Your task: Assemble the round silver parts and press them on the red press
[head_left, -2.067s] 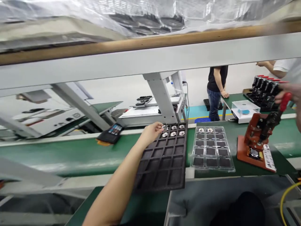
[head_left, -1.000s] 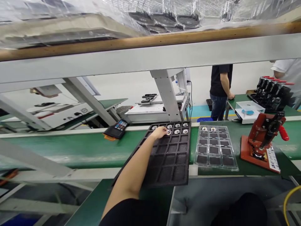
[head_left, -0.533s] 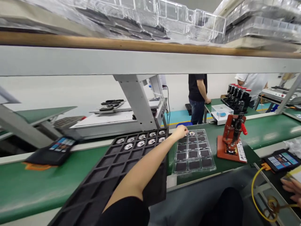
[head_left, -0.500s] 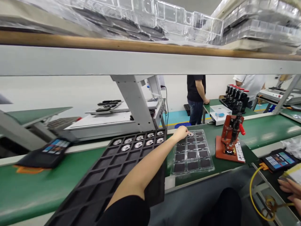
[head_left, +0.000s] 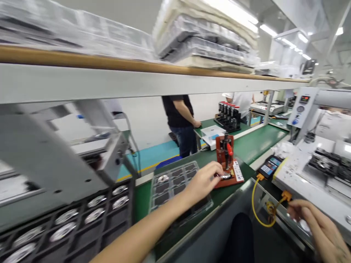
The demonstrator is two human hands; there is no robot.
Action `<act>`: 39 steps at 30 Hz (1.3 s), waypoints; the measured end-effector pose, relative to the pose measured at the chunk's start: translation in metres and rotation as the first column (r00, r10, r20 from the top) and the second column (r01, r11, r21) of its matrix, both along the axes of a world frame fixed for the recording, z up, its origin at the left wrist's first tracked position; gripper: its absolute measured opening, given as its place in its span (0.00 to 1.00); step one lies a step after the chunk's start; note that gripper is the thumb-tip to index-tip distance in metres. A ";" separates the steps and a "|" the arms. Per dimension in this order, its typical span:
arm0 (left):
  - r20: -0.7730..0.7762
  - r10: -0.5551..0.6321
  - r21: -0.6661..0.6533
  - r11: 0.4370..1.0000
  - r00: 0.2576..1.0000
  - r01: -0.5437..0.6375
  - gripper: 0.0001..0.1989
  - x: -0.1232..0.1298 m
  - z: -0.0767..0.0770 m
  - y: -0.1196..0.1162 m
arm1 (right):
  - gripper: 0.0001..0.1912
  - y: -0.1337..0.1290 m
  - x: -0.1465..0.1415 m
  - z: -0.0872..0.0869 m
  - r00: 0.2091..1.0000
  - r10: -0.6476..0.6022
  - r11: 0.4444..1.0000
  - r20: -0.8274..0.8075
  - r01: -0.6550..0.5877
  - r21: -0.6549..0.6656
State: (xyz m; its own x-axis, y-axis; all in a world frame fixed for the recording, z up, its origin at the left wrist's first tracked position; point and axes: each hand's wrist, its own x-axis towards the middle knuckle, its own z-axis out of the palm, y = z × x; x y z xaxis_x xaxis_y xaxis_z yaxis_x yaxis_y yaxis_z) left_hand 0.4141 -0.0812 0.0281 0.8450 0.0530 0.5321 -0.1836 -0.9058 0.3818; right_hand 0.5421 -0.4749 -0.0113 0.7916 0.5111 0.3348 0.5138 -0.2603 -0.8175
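My left hand [head_left: 205,179] reaches to the red-brown toggle clamp fixture [head_left: 221,149], its fingers closed at the edge of a shiny round metal part [head_left: 226,176]. That part is low at the fixture's base, below the red-handled clamp. Under my left forearm lies a clear plastic tray [head_left: 175,184] with dark pads; one round metal part [head_left: 162,178] sits in its far left pocket. At lower right my right hand [head_left: 315,221] has curled fingers. A bright shape shows beneath them, but whether they hold it is unclear.
A black compartment tray [head_left: 90,235] at lower left carries several round metal parts. A handheld screen [head_left: 270,166] with a yellow cable [head_left: 255,204] lies before a white machine [head_left: 301,168]. A shelf [head_left: 137,82] crosses overhead. Two people stand beyond the green belt [head_left: 252,146].
The view has swung right. My left hand has moved from the clear tray's far left pocket to the clamp fixture. My right hand now shows more fully, beside the white machine.
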 end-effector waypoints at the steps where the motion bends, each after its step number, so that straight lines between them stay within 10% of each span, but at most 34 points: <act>1: 0.121 -0.179 0.055 0.983 0.976 0.173 0.09 0.009 0.003 -0.025 | 0.19 0.012 -0.006 0.013 0.998 0.046 0.998 -0.037 -0.044 0.054; 5: 0.354 -0.547 0.300 0.835 0.759 0.462 0.11 0.045 0.013 -0.100 | 0.26 0.048 -0.010 0.043 0.961 0.266 0.957 -0.076 -0.253 0.143; 17: 0.300 -0.715 0.345 0.698 0.631 0.628 0.10 0.122 0.020 -0.183 | 0.19 -0.013 0.009 0.054 0.998 -0.001 0.996 -0.071 0.007 0.084; 24: -0.070 -0.564 -0.016 0.825 0.823 0.565 0.25 0.252 0.044 -0.217 | 0.19 -0.076 0.033 0.057 0.915 -0.397 0.918 0.078 0.394 0.051; 29: -0.298 -0.544 -0.033 0.827 0.784 0.561 0.30 0.346 0.060 -0.235 | 0.21 -0.110 0.021 0.058 0.862 -0.489 0.872 0.135 0.484 0.067; 39: -0.533 -0.505 -0.018 0.809 0.679 0.587 0.23 0.391 0.070 -0.240 | 0.23 -0.153 0.025 0.063 0.832 -0.537 0.842 0.137 0.539 0.025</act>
State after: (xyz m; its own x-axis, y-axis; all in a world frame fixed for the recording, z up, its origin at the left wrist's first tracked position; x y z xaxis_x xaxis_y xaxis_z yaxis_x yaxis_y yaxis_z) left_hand 0.8052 -0.3209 0.0979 0.8392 -0.5439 -0.0008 -0.4888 -0.7548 0.4375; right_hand 0.5675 -0.6276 0.0515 0.8913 0.0233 0.4528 0.3928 -0.5385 -0.7454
